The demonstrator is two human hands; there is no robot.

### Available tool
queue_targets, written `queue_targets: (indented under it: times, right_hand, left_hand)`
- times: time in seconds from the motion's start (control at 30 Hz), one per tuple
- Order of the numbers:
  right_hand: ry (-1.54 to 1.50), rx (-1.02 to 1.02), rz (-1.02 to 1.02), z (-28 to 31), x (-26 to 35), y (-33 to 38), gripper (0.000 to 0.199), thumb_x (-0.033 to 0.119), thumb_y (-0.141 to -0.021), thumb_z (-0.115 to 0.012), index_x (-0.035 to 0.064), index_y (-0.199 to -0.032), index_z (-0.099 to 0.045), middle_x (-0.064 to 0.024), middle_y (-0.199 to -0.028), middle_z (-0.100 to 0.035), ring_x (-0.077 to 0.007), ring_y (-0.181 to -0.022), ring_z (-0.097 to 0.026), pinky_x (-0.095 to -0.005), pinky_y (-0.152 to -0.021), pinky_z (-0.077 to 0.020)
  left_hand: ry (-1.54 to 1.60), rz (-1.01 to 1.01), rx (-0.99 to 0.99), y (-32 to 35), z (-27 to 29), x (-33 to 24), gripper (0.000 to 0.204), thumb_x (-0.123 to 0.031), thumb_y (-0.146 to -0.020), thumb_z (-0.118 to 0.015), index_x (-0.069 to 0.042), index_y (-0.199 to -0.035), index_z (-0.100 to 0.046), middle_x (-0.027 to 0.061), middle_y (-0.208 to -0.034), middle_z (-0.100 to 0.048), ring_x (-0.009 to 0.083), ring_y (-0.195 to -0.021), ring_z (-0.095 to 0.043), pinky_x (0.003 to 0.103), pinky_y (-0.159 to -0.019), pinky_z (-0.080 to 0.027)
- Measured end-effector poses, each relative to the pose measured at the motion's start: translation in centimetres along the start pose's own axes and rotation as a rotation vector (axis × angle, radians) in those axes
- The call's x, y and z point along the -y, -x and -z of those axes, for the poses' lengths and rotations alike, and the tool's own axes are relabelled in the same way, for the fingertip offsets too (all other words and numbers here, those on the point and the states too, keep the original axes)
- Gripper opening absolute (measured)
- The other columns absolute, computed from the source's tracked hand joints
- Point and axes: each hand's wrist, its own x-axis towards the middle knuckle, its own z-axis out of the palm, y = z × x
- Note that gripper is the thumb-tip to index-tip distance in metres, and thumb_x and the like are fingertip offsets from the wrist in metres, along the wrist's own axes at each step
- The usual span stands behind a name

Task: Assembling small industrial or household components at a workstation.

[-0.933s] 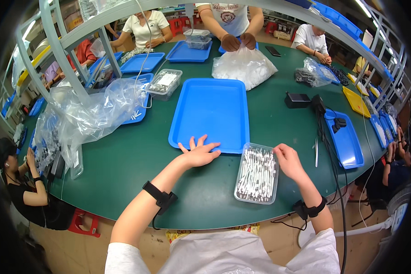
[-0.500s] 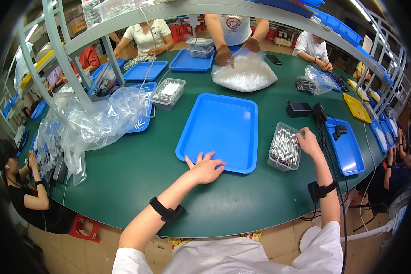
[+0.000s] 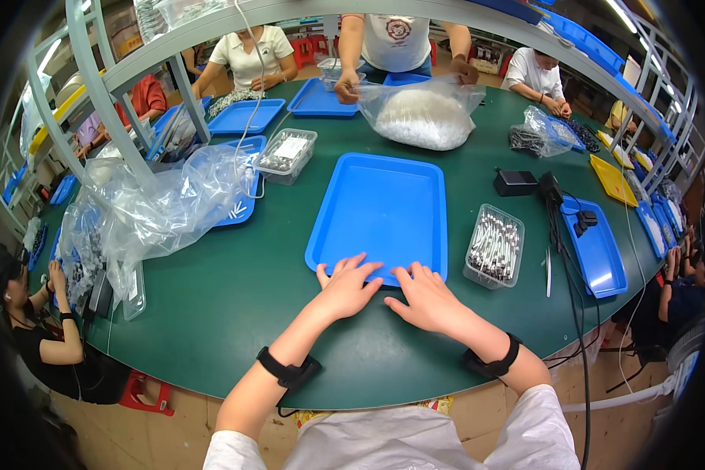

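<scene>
In front of me on the table lies a large blue tray (image 3: 380,207), its flat bottom showing. My left hand (image 3: 345,291) rests at the tray's near edge with fingers spread over the rim. Close beside it, my right hand (image 3: 429,299) has its fingers stretched out at the same edge, near the right corner, holding nothing. A clear plastic box (image 3: 494,247) packed with small white and dark metallic parts stands just right of the tray. I cannot make out exactly what those parts are.
A thin white strip (image 3: 548,272), black cables and a narrow blue tray (image 3: 594,251) lie to the right. A lidded clear box (image 3: 287,157) and crumpled plastic bags (image 3: 160,207) are at left. Across the green table (image 3: 235,313), a person holds a bag of white pieces (image 3: 421,117).
My right hand has left the clear box and moved left to the tray's near edge. The blue tray has shifted slightly away. Opposite, the person's hands have spread the bag's mouth wider.
</scene>
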Motion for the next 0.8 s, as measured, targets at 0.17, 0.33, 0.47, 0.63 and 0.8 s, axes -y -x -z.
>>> queue_targets:
  times: [0.17,0.33,0.47,0.63,0.8]
  right_hand:
    - [-0.063,-0.024,0.059,-1.8,-2.2,-1.2,0.045,0.024,-0.08,-0.062,0.0076,-0.119,-0.048,-0.0221,-0.119,-0.041,-0.0353,-0.113,-0.038,-0.0475,-0.091,-0.0316]
    - [-0.101,-0.005,0.139,-1.9,-4.0,-2.2,0.046,0.002,-0.077,-0.055,0.0162,-0.12,-0.052,-0.0196,-0.132,-0.036,-0.0364,-0.125,-0.031,-0.0507,-0.101,-0.0237]
    - [-0.095,-0.082,0.085,-1.6,-5.8,-2.9,0.058,-0.012,-0.069,-0.043,0.0174,-0.117,-0.057,-0.0148,-0.129,-0.044,-0.0328,-0.124,-0.036,-0.0521,-0.105,-0.0197]
    - [-0.141,-0.102,0.1,-1.8,-6.4,-3.3,0.054,-0.009,-0.07,-0.046,0.0179,-0.116,-0.059,-0.0141,-0.131,-0.044,-0.0331,-0.125,-0.036,-0.051,-0.106,-0.019]
    - [-0.114,-0.136,0.076,-2.0,-6.0,-3.4,0.054,-0.006,-0.07,-0.048,0.0185,-0.117,-0.058,-0.0136,-0.132,-0.043,-0.0339,-0.125,-0.035,-0.0499,-0.106,-0.0194]
  left_hand:
    - [0.436,-0.097,-0.264,1.4,2.4,3.8,0.031,-0.026,-0.086,-0.056,-0.014,-0.115,-0.059,0.0148,-0.135,-0.043,0.0268,-0.125,-0.039,0.042,-0.104,-0.023]
    - [0.857,0.021,-0.448,1.2,2.6,6.6,0.032,-0.012,-0.086,-0.056,-0.007,-0.118,-0.058,0.014,-0.14,-0.036,0.0238,-0.13,-0.033,0.036,-0.106,-0.024]
    - [1.139,0.002,-0.341,0.1,1.1,7.6,0.037,-0.001,-0.087,-0.05,-0.001,-0.124,-0.05,0.014,-0.135,-0.04,0.02,-0.126,-0.037,0.03,-0.105,-0.027]
    - [1.368,0.027,-0.23,-0.9,0.8,6.1,0.043,0.002,-0.088,-0.047,0.001,-0.131,-0.041,0.0109,-0.13,-0.043,0.0161,-0.121,-0.039,0.029,-0.104,-0.027]
    - [1.42,0.012,-0.288,-1.0,0.3,5.6,0.045,0.001,-0.089,-0.046,0.001,-0.133,-0.036,0.0106,-0.13,-0.042,0.0159,-0.122,-0.038,0.029,-0.105,-0.026]
